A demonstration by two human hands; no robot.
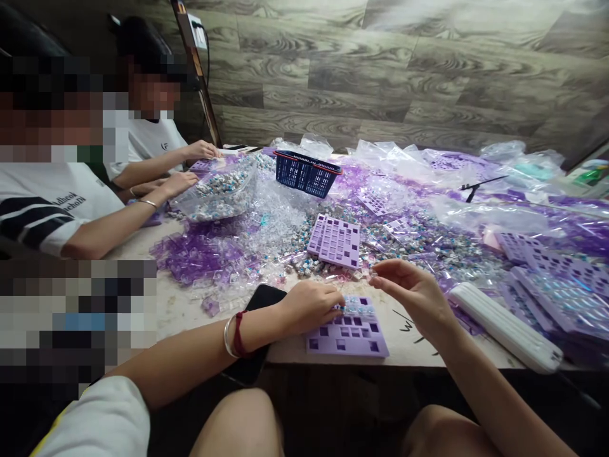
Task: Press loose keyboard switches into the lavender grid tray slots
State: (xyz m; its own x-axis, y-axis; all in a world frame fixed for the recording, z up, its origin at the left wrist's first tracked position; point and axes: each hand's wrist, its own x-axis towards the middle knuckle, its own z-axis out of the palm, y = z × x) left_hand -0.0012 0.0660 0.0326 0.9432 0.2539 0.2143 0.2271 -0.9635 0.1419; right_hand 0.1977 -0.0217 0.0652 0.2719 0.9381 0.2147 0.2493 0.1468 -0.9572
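A purple board with square holes (349, 333) lies flat at the table's front edge. Small clear-and-blue pieces fill part of its upper rows. My left hand (309, 308) rests over the board's upper left, fingers bent together at the holes; whatever they grip is hidden. Past the board's upper right, my right hand (419, 295) is closed in a pinch on a small pale piece (373, 273), too small to name surely. Just beyond are stacked purple boards (335, 241) and a heap of small grey, white and blue pieces (409, 244). A black phone (259, 317) lies under my left forearm.
A dark blue basket (307, 174) stands mid-table. Two co-workers sit at left, their hands (178, 184) near a bag of small pieces (221, 193). At right are a long white device (507, 327), filled purple trays (561, 295) and clear plastic bags (495, 212).
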